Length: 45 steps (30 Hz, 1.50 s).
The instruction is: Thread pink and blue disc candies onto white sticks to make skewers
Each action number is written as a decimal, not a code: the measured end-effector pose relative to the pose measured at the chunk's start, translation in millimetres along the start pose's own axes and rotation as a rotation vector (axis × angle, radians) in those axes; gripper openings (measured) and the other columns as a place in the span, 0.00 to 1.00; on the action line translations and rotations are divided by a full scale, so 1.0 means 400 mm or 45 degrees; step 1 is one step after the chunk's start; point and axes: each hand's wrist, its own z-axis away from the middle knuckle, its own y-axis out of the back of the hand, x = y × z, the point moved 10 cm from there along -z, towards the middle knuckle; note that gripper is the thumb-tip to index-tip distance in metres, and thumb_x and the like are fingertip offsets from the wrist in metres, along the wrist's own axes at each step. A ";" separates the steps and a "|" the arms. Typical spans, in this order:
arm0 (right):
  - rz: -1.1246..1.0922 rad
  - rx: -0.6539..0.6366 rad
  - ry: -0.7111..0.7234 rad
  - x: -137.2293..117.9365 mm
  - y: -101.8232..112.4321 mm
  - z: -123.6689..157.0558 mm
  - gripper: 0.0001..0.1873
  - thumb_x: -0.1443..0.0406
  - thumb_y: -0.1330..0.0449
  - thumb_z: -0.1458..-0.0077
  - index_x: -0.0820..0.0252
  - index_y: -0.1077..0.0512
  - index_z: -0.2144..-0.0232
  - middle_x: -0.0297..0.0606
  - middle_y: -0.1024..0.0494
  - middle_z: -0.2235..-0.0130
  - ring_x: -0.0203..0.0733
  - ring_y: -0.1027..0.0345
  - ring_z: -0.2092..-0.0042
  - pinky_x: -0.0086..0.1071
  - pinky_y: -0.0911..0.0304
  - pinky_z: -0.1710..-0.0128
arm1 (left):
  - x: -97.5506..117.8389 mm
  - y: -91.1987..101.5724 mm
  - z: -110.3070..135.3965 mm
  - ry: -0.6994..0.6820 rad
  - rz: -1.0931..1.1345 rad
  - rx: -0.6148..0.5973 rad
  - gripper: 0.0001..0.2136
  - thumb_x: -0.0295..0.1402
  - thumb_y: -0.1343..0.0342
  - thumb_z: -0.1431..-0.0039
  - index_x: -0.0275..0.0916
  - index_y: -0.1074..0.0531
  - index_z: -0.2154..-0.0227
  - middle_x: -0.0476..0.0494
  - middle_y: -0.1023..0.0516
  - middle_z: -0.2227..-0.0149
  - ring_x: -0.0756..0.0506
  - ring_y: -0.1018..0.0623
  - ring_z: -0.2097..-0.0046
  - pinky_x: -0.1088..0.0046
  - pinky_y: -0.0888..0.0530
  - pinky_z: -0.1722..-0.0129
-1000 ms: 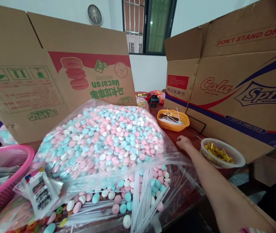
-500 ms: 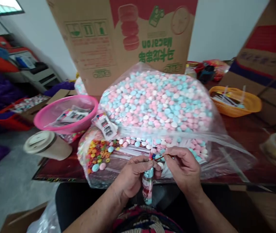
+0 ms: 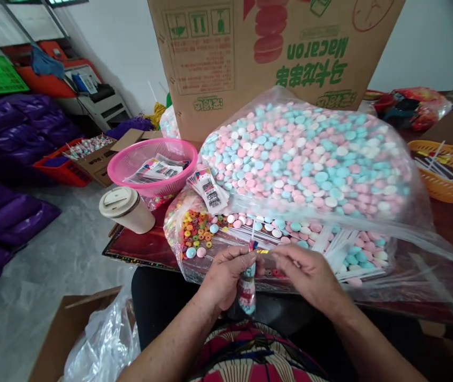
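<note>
My left hand (image 3: 222, 276) is closed round the neck of a small clear candy packet (image 3: 247, 286) filled with pink, blue and white candies, held over my lap. My right hand (image 3: 310, 273) pinches a thin gold twist tie (image 3: 262, 251) at the packet's top, right beside the left hand. Just beyond both hands lies a big clear bag of pastel candies (image 3: 306, 154) on a red table (image 3: 134, 246), with loose candies and white sticks (image 3: 338, 246) spilling at its front.
A pink basket (image 3: 131, 164) of printed labels and a lidded paper cup (image 3: 125, 209) stand at the left of the table. An orange basket (image 3: 449, 178) sits at the right. A large Macaron carton (image 3: 218, 63) stands behind. A clear bag in a box (image 3: 99, 345) lies on the floor.
One second ago my right hand reached far right near a bowl of gold ties. Both hands now meet at the packet, and my view has swung left and down.
</note>
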 end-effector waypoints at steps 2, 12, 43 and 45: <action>-0.136 0.011 -0.073 0.000 0.008 0.009 0.11 0.59 0.47 0.43 0.55 0.27 0.64 0.33 0.27 0.75 0.35 0.38 0.76 0.30 0.41 0.76 | -0.008 0.017 -0.007 0.038 0.014 0.047 0.12 0.37 0.34 0.60 0.33 0.26 0.76 0.46 0.26 0.77 0.49 0.27 0.77 0.74 0.33 0.75; -0.686 -0.425 -0.615 0.040 -0.221 0.034 0.21 0.48 0.48 0.47 0.58 0.39 0.79 0.26 0.37 0.88 0.28 0.53 0.86 0.24 0.58 0.86 | 0.001 0.039 -0.006 -0.105 -0.234 0.028 0.06 0.33 0.42 0.53 0.34 0.29 0.78 0.50 0.31 0.78 0.51 0.32 0.72 0.75 0.35 0.68; 0.142 -0.096 0.271 -0.086 -0.128 0.003 0.13 0.66 0.48 0.42 0.60 0.39 0.78 0.30 0.35 0.79 0.31 0.43 0.76 0.25 0.48 0.76 | -0.008 0.061 0.006 -0.073 0.225 0.083 0.26 0.30 0.31 0.61 0.36 0.34 0.57 0.50 0.25 0.73 0.52 0.26 0.73 0.76 0.28 0.69; 0.363 -0.038 0.474 -0.127 -0.116 0.009 0.11 0.70 0.52 0.41 0.60 0.36 0.75 0.33 0.33 0.76 0.34 0.41 0.74 0.28 0.47 0.74 | 0.009 0.063 0.011 -0.198 0.140 0.146 0.23 0.32 0.31 0.61 0.36 0.33 0.60 0.50 0.25 0.72 0.51 0.25 0.69 0.76 0.29 0.65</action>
